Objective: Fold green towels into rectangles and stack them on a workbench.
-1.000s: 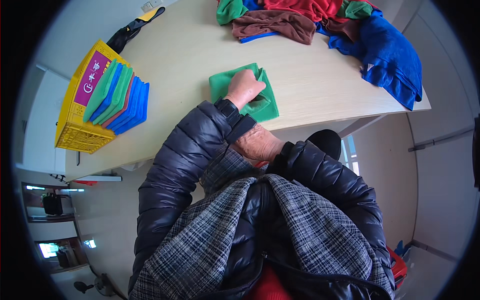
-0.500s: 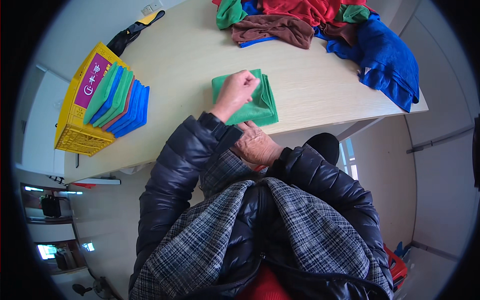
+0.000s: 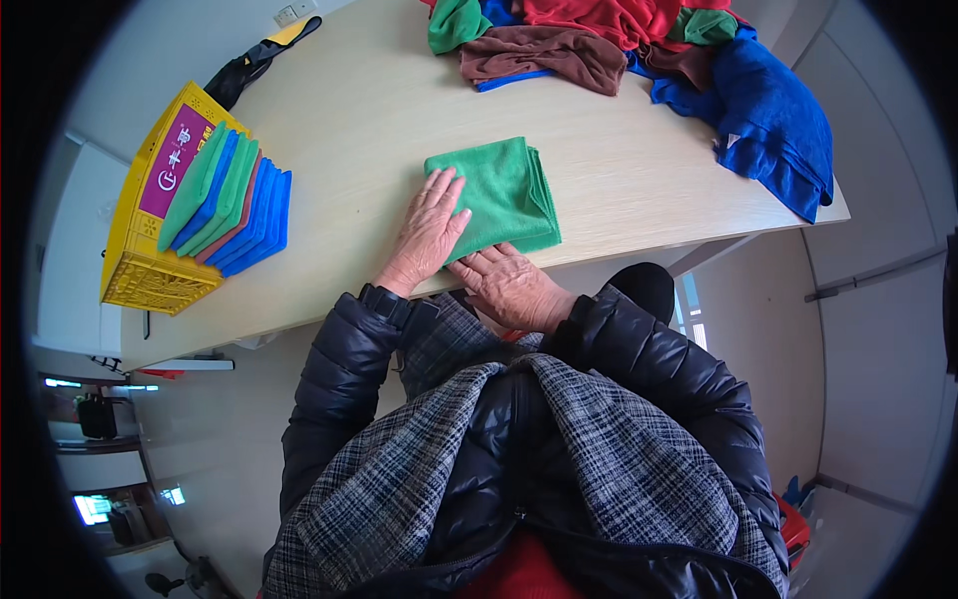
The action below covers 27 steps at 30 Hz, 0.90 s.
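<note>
A folded green towel (image 3: 499, 185) lies flat on the table near its front edge, its layered folds showing along the right side. My left hand (image 3: 429, 222) rests on the left edge of the towel, palm down with the fingers stretched out. At the towel's near edge is my right hand (image 3: 509, 283), its fingers extended and the tips touching the cloth by the table's front edge. Neither hand grips anything.
On the left of the pale wooden table (image 3: 349, 180), a yellow basket (image 3: 150, 270) stands beside a row of folded towels (image 3: 225, 205) in green, blue and brown. Unfolded red, brown, green and blue cloths (image 3: 599, 40) are heaped at the back right. A black strap-like item (image 3: 249, 70) lies at the far left.
My left hand has opened from a closed shape above the towel and come down to its left edge. The right hand stays at the near edge, shifted slightly.
</note>
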Tool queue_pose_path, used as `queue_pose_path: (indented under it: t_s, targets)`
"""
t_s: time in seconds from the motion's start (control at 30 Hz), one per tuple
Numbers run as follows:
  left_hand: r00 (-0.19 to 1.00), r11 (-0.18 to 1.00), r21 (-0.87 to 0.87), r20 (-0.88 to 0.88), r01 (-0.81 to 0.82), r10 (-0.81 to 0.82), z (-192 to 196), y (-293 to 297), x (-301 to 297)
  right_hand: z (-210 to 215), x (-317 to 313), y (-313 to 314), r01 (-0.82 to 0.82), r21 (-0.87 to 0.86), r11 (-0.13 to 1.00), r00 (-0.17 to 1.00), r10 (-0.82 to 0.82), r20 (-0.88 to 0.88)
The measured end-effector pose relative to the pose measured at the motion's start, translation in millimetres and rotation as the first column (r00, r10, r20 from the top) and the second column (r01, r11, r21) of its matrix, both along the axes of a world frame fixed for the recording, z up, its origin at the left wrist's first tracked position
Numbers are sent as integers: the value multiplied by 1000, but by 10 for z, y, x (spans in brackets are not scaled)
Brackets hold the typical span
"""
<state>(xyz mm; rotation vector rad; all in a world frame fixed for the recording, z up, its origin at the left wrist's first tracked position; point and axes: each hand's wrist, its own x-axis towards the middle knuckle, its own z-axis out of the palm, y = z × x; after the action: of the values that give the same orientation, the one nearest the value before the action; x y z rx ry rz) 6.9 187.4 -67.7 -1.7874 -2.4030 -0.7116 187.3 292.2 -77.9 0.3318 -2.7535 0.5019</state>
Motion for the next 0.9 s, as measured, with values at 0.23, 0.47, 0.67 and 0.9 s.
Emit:
queue_pose_path:
  t_s: [0.23, 0.47, 0.67, 0.9]
  targets:
    - [988, 986, -151, -145, -66, 44, 23, -2, 95, 505, 128, 125, -43, -295, 955, 954, 127, 273]
    - [963, 989, -136, -268, -62, 24, -7, 19, 126, 353, -459, 248, 271, -177, 946, 949, -294, -118]
    - [978, 995, -72, -199, -75, 59, -40, -36, 168, 91, -587, 500, 503, 33, 864, 864, -504, 9]
    - [976, 996, -46, -209, -78, 66, 4, -92, 193, 74, -488, 653, 571, 77, 817, 818, -575, 32]
